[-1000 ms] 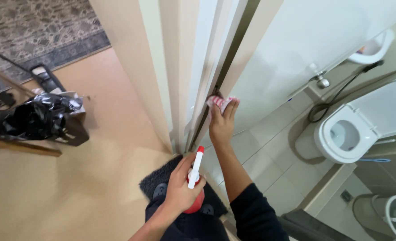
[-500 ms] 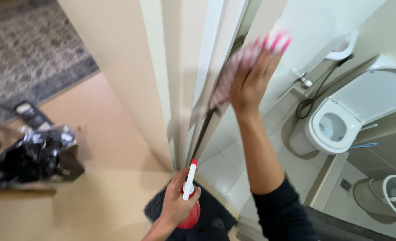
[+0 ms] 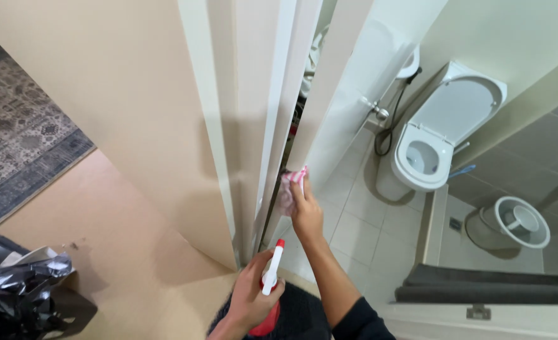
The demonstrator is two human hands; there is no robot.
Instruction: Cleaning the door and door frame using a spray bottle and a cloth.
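Note:
My right hand (image 3: 305, 211) presses a pink and white cloth (image 3: 290, 188) against the edge of the open white door (image 3: 348, 101), close to the door frame (image 3: 254, 119). The arm wears a dark sleeve. My left hand (image 3: 249, 297) holds a spray bottle (image 3: 267, 291) with a white nozzle, red tip and red body, low in the view, its nozzle pointing up toward the frame. Both hands are near each other at the doorway.
Beyond the door lies a tiled bathroom with a white toilet (image 3: 439, 135), lid up, a hose (image 3: 389, 119) on the wall, a round bin (image 3: 512, 220) and a dark mat (image 3: 480, 283). A black bag (image 3: 21, 296) sits at the lower left, a patterned rug (image 3: 21, 145) further left.
My right hand with the cloth went up the door edge, then came back down to mid height. The view tilted up and the spray bottle stayed held low.

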